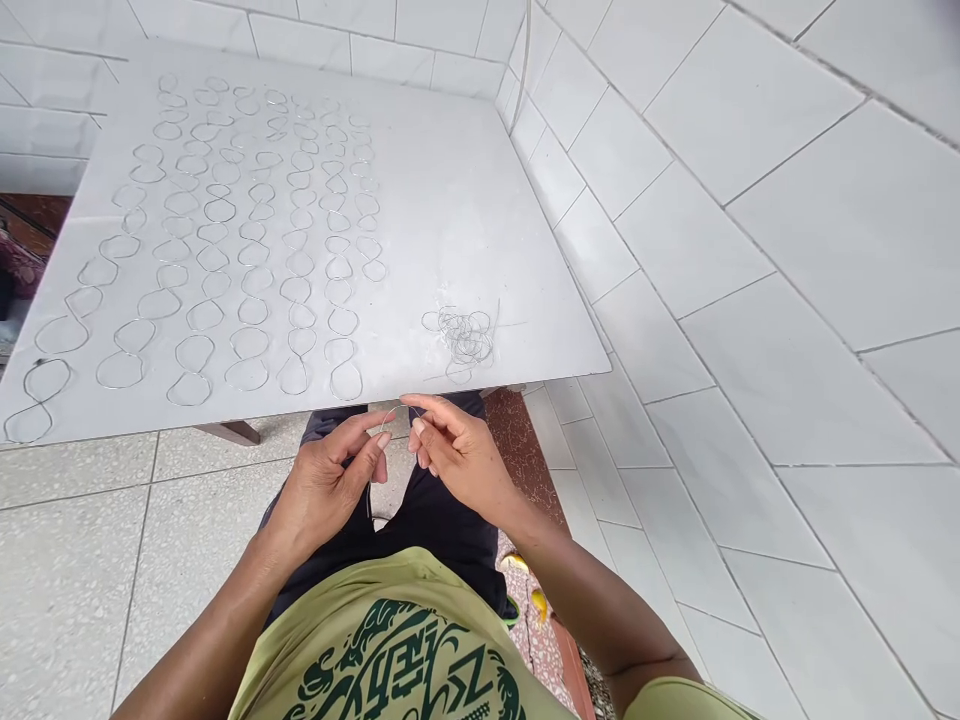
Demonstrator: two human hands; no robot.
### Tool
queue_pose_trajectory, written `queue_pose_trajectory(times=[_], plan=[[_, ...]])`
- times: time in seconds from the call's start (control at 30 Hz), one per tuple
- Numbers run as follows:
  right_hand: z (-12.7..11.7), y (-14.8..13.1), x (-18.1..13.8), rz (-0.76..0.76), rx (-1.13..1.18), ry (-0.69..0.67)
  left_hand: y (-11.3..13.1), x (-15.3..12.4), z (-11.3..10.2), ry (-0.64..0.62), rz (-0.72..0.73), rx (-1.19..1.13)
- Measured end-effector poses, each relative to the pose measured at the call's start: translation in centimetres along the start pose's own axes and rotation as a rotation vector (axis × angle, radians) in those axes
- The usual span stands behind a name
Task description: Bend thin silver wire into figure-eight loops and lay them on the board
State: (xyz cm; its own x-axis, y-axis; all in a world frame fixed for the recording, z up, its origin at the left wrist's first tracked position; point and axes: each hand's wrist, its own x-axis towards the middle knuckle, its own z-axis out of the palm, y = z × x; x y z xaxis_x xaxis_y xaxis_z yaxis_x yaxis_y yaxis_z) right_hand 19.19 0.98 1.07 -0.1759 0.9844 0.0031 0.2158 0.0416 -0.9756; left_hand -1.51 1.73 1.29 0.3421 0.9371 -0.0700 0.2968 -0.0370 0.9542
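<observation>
At lower centre of frame, in left hand: wire, clamped between tips of thumb and forefinger. In right hand, just beside: same wire, pinched at thumb, with forefinger stretched to top of bend; exact contact partly hidden. Bent into small arch between hands, just off front edge of table.

Below hands: dark trousers; then green shirt with dark print, bottom centre.

Beyond hands, from centre to upper left: white table top. On it, right of centre, near front edge: tangle of thin wire, loose ends sticking out. Over left and middle: figure-eights, laid flat in columns running up frame; faint and hard to count at far end.

At lower left: speckled floor. Along top and right: white tiled wall. At top, right of centre, in corner: thin cable.
</observation>
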Motion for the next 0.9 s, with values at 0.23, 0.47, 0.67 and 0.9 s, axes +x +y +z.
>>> queue_pose_trajectory(times=[0.23,0.47,0.67,0.9], plan=[[0.2,-0.9,-0.6,-0.365,-0.526,0.077,0.3,-0.1,0.7,0.129,-0.076,-0.093],[0.5,-0.2,-0.8,-0.416,-0.625,-0.077,0.7,-0.4,0.4,0.055,-0.131,-0.284],[0.5,0.2,-1.0,-0.437,-0.602,-0.079,-0.2,-0.7,-0.6,-0.082,-0.165,-0.568],[0.9,0.2,-1.4,-0.441,-0.574,-0.071,-0.1,-1.1,-0.9,-0.162,-0.237,-0.834]])
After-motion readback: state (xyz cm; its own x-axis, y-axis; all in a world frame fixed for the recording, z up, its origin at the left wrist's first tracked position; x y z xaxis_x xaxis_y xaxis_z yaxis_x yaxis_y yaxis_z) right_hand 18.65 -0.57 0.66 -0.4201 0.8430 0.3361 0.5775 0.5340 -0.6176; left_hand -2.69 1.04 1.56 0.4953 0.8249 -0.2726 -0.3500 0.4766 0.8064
